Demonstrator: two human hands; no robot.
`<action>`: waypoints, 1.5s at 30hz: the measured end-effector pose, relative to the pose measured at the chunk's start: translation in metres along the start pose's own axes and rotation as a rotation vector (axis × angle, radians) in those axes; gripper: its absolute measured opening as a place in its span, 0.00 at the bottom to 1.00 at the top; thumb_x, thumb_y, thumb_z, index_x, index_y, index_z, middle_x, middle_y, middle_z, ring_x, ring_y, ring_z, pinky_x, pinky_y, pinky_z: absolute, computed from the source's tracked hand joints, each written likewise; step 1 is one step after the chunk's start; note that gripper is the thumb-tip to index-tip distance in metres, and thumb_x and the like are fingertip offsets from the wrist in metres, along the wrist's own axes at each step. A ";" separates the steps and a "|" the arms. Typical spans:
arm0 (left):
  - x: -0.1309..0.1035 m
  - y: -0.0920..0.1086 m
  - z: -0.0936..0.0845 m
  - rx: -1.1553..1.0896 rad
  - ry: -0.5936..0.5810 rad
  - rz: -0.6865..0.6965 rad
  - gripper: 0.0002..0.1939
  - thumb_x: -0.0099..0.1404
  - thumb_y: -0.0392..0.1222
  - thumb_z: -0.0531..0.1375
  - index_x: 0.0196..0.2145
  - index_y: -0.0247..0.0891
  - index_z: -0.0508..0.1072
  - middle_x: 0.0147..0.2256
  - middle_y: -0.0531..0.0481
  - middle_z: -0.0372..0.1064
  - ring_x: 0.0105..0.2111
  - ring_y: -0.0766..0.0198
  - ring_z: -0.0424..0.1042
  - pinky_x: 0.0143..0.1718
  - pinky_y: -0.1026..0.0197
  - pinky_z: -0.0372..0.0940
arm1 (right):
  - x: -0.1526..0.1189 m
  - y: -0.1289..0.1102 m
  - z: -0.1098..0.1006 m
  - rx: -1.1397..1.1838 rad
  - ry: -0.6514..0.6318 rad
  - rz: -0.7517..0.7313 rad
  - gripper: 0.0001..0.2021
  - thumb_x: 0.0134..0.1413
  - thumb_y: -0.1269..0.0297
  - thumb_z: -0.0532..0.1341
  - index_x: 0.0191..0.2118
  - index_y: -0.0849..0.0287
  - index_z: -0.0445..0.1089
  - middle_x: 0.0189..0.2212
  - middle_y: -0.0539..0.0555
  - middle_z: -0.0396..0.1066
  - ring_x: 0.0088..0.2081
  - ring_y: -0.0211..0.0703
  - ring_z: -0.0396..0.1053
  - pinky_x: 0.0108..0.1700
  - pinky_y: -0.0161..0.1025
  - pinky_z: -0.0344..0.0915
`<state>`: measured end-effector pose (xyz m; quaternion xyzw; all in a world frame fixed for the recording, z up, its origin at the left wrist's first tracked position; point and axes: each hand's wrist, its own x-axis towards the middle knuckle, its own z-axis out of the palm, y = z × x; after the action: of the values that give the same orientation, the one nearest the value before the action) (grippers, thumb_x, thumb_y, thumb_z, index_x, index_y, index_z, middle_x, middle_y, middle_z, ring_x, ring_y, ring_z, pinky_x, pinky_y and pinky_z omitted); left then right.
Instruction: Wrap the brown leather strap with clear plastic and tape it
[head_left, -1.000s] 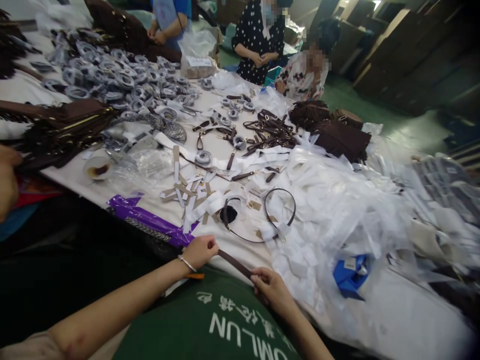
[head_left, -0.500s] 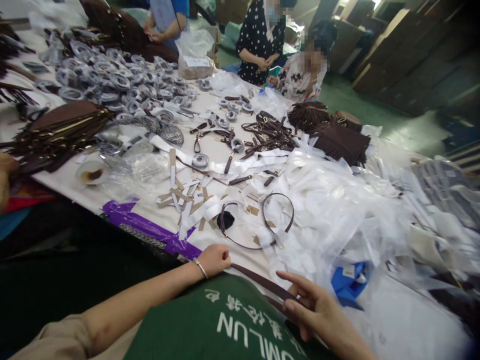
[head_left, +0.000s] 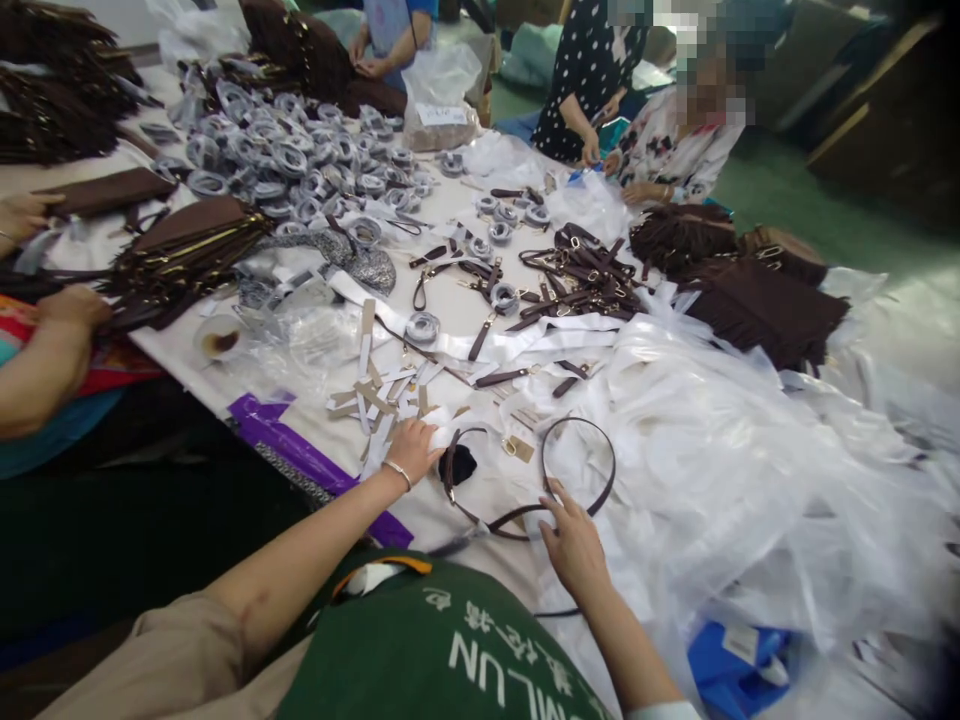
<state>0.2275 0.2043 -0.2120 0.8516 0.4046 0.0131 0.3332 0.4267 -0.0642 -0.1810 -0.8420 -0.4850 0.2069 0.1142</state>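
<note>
My left hand (head_left: 415, 452) is at the near side of the table, fingers closed on a white strip (head_left: 442, 430) beside the loose strip pile. My right hand (head_left: 576, 540) reaches over a thin brown strap (head_left: 611, 460) that lies in a big loop. Its fingers are slightly apart and touch or hover at the strap; I cannot tell which. More of the strap runs left toward a small black object (head_left: 459, 464) between the hands. A gold clasp and a tan card piece (head_left: 519, 449) lie just beyond.
White and tan strips (head_left: 375, 385) lie left of centre. Brown straps with gold clips (head_left: 577, 275) are heaped farther back, near wrapped grey coils (head_left: 255, 150). Plastic sheets (head_left: 720, 440) spread rightward, with a blue packet (head_left: 739, 665). A co-worker's hands (head_left: 71, 305) handle brown fringed bags at left.
My right hand has let go of the brown strap near my apron and moved forward to the looped part. My left hand has moved forward to the white strip. The view has shifted.
</note>
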 end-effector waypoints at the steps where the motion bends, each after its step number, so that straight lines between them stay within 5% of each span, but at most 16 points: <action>1: 0.006 -0.004 -0.001 0.027 0.005 0.001 0.12 0.57 0.40 0.62 0.39 0.34 0.72 0.43 0.37 0.67 0.50 0.46 0.59 0.54 0.48 0.52 | 0.009 -0.003 0.000 0.039 0.015 -0.029 0.19 0.54 0.68 0.55 0.52 0.58 0.68 0.59 0.60 0.59 0.59 0.54 0.58 0.58 0.53 0.57; 5: 0.028 -0.013 -0.001 0.075 -0.015 -0.001 0.03 0.58 0.36 0.60 0.29 0.34 0.73 0.36 0.38 0.68 0.46 0.47 0.61 0.52 0.47 0.54 | 0.043 -0.021 0.012 0.217 -0.013 -0.041 0.14 0.57 0.65 0.54 0.47 0.58 0.71 0.53 0.60 0.67 0.54 0.50 0.64 0.57 0.51 0.60; 9: 0.054 -0.011 -0.013 0.047 -0.005 -0.025 0.04 0.60 0.35 0.58 0.31 0.34 0.73 0.36 0.41 0.68 0.46 0.49 0.61 0.54 0.48 0.51 | 0.078 -0.036 0.043 0.277 -0.058 -0.041 0.11 0.56 0.61 0.58 0.39 0.58 0.75 0.57 0.60 0.63 0.60 0.53 0.56 0.61 0.51 0.54; 14: 0.058 0.006 -0.029 -0.144 -0.013 -0.111 0.15 0.57 0.39 0.61 0.42 0.33 0.72 0.41 0.42 0.69 0.47 0.51 0.62 0.54 0.49 0.53 | 0.097 -0.041 0.060 0.312 -0.067 0.014 0.20 0.57 0.61 0.56 0.51 0.68 0.68 0.54 0.69 0.64 0.58 0.56 0.60 0.60 0.55 0.55; 19: 0.012 0.045 -0.005 -0.580 -0.309 -0.178 0.28 0.66 0.59 0.46 0.37 0.32 0.75 0.33 0.44 0.74 0.35 0.59 0.71 0.40 0.58 0.65 | 0.070 -0.053 0.033 0.350 -0.011 -0.093 0.23 0.62 0.58 0.50 0.58 0.63 0.61 0.57 0.64 0.63 0.59 0.50 0.58 0.60 0.52 0.57; 22: -0.005 0.063 0.016 -0.852 -0.476 -0.259 0.31 0.61 0.65 0.51 0.35 0.30 0.74 0.32 0.43 0.74 0.33 0.60 0.72 0.36 0.59 0.66 | 0.047 -0.074 0.016 0.305 -0.039 -0.331 0.20 0.61 0.63 0.52 0.58 0.60 0.62 0.54 0.62 0.66 0.56 0.50 0.62 0.59 0.55 0.57; 27: 0.004 0.050 0.014 -1.055 -0.465 -0.386 0.31 0.47 0.59 0.67 0.40 0.31 0.70 0.36 0.41 0.74 0.34 0.62 0.72 0.40 0.57 0.66 | 0.027 -0.099 0.007 0.298 -0.188 -0.564 0.18 0.61 0.70 0.51 0.55 0.57 0.64 0.52 0.57 0.68 0.54 0.45 0.63 0.62 0.52 0.54; 31: -0.009 0.033 -0.002 -1.067 -0.561 -0.450 0.29 0.51 0.64 0.63 0.33 0.31 0.72 0.29 0.44 0.73 0.28 0.62 0.71 0.34 0.58 0.65 | 0.025 -0.107 -0.001 0.328 -0.211 -0.568 0.16 0.60 0.70 0.52 0.53 0.57 0.67 0.49 0.55 0.70 0.53 0.42 0.64 0.64 0.51 0.50; 36: -0.044 0.044 0.001 -1.140 -0.764 -0.424 0.26 0.51 0.60 0.65 0.32 0.30 0.76 0.26 0.47 0.73 0.28 0.62 0.70 0.33 0.61 0.63 | 0.024 -0.121 -0.014 0.415 -0.293 -0.672 0.16 0.59 0.70 0.53 0.52 0.56 0.67 0.48 0.53 0.71 0.54 0.40 0.63 0.64 0.46 0.49; 42: -0.032 0.057 0.007 -1.463 -0.569 -0.445 0.27 0.43 0.39 0.72 0.43 0.31 0.73 0.32 0.47 0.72 0.30 0.68 0.70 0.36 0.65 0.63 | 0.013 -0.120 -0.017 0.449 -0.333 -0.640 0.14 0.62 0.67 0.51 0.49 0.55 0.70 0.44 0.54 0.73 0.49 0.41 0.67 0.63 0.49 0.49; 45: -0.031 0.056 0.002 -1.508 -0.477 -0.367 0.25 0.46 0.38 0.71 0.42 0.32 0.73 0.33 0.48 0.72 0.30 0.68 0.69 0.34 0.66 0.61 | 0.006 -0.112 -0.010 0.635 -0.329 -0.372 0.15 0.61 0.58 0.53 0.35 0.57 0.75 0.36 0.55 0.74 0.42 0.42 0.70 0.58 0.47 0.58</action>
<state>0.2447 0.1564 -0.1733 0.2979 0.3381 0.0458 0.8915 0.3476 -0.0021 -0.1296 -0.6183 -0.5528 0.4544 0.3251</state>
